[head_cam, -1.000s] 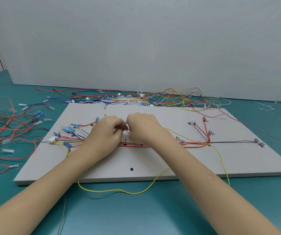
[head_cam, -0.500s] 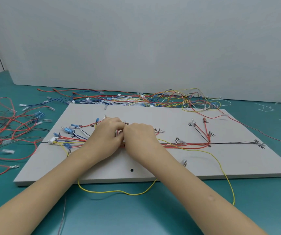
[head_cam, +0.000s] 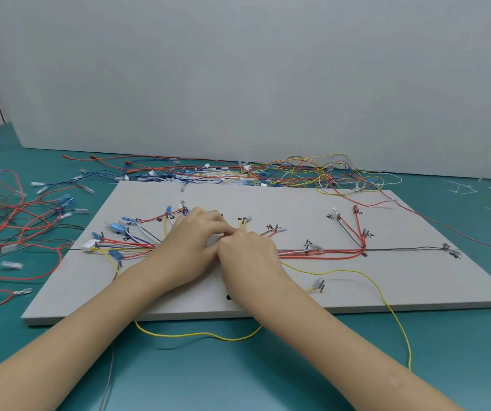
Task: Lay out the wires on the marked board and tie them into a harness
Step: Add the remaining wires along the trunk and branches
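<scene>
Since a second ago my hands have slid down from the upper branch onto the main run, and a yellow wire's clear-sleeved terminal (head_cam: 318, 283) now lies in view toward the board's near edge, right of my right forearm.

My left hand (head_cam: 189, 246) and right hand (head_cam: 248, 252) sit knuckle to knuckle near the middle of the flat grey marked board (head_cam: 297, 200), both curled down over the bundle of red, blue, white and yellow wires (head_cam: 321, 253). My fingertips are tucked underneath, so I cannot tell whether they pinch the bundle or only press on it, and the stretch of wires under my palms is hidden.

From under my left hand the wires fan toward the board's left edge, ending in blue sleeved terminals (head_cam: 116, 226) and a white plastic connector (head_cam: 90, 244). From under my right hand the red trunk runs toward the right edge, where red and black branches rise to a red-capped end (head_cam: 355, 207); a black wire goes on further right.

A long yellow wire (head_cam: 197, 334) loops off the near edge onto the teal surface (head_cam: 460, 351) and passes under my forearms. Black handwritten marks sit beside the branch ends, too small and blurred to read. Loose wire heaps lie along the surface's far edge (head_cam: 268, 173) and left edge (head_cam: 7, 221), the latter cut off by the frame.
</scene>
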The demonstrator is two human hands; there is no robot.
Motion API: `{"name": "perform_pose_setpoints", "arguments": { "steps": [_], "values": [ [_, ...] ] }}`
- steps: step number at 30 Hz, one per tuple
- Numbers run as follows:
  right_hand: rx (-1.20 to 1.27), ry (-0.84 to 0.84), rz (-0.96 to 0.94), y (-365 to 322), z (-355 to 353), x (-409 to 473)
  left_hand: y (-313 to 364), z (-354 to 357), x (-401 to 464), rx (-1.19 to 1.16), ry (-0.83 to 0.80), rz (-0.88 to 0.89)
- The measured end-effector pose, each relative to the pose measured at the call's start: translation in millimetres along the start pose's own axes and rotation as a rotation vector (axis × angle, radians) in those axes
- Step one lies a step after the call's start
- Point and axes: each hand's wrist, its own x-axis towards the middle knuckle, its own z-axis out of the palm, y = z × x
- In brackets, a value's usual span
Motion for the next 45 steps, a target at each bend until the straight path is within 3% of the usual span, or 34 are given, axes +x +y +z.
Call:
{"name": "perform_pose_setpoints", "arguments": {
  "steps": [16,21,27,33,41,45],
  "values": [
    [0.100,-0.038,-0.040,35.8,3.7,-20.4,3.7,8.3,-1.5,-0.024,-0.001,0.099],
    [0.250,-0.104,-0.072,58.0,2.5,-22.7,5.6,7.5,-0.9,-0.001,-0.015,0.093],
    [0.572,-0.216,0.104,83.5,-0.6,-16.5,8.8,9.3,-1.6,0.052,0.003,0.094],
    [0.739,-0.182,0.247,92.5,1.3,-14.4,11.7,10.8,-3.3,0.079,-0.001,0.099],
    [0.935,-0.175,0.378,112.7,-8.6,-22.3,14.2,10.8,-4.3,0.072,-0.026,0.108],
    [0.916,-0.185,0.460,127.3,-12.3,-25.1,14.0,11.2,-4.9,0.071,-0.029,0.101]
  ]
}}
